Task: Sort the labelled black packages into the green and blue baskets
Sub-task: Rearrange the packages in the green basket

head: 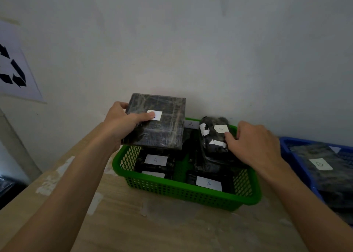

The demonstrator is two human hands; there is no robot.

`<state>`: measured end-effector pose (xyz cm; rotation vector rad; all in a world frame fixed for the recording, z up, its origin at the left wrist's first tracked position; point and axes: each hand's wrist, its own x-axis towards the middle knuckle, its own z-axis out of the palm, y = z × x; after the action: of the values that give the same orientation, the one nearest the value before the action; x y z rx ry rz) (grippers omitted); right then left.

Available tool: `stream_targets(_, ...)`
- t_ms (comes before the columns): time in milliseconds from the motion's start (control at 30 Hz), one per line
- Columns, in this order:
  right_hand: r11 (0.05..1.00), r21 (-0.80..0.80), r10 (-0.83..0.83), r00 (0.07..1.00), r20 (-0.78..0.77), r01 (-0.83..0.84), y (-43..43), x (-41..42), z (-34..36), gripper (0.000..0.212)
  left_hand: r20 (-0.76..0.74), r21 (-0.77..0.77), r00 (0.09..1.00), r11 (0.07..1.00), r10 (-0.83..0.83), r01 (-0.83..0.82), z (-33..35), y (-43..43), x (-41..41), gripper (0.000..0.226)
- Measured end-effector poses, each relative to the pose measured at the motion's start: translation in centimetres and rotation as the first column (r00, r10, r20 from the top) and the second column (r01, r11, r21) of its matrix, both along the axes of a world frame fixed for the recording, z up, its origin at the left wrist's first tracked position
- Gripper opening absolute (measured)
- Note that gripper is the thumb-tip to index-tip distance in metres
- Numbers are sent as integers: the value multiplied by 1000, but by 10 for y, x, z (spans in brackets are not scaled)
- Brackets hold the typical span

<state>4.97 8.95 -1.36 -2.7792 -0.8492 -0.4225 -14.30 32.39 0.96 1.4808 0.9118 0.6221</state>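
1. Green mesh basket (pixel 191 196) sits on the wooden table (pixel 152 225), pushed against the wall. I see black packages lying inside it, one with an A label at its 9 o'clock (pixel 155 160) and another A at its 5 o'clock (pixel 209 183).
2. My left hand (pixel 122 124) grips a flat square package (pixel 164 131), held above the basket's 10 o'clock corner. The thumb covers its white label, so I cannot read the letter.
3. My right hand (pixel 254 146) has its fingers curled onto a lumpy package (pixel 213 137) marked A, which stands tilted at the basket's 1 o'clock.
4. The flat square package hides the basket's far left corner from me.
5. At 3 o'clock, just beside the green one, a blue basket (pixel 292 154) holds a package labelled B (pixel 321 164).
6. A recycling sign (pixel 13 70) hangs on the wall at 10 o'clock in my view.
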Motion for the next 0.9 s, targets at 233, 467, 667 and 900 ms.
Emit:
stream_targets(233, 885, -47, 452, 880, -147, -463, -13, -1, -5, 57, -5, -5, 1000, 1000, -18, 18, -1, -12, 2, 68)
stream_targets(467, 763, 299, 545, 819, 181, -573, -24, -13, -7, 23, 26, 11, 1000, 1000, 11, -11, 1, -21, -2, 72)
stream_targets(667, 520, -157, 784, 542, -304, -840, 13, -33, -1, 33, 76, -40, 993, 995, 91, -88, -6, -18, -6, 69)
stream_targets(900, 214, -581, 676, 549, -492, -785, 51, -30, -3, 46, 169, -160, 964, 971, 206, -180, -27, 1, 8, 50)
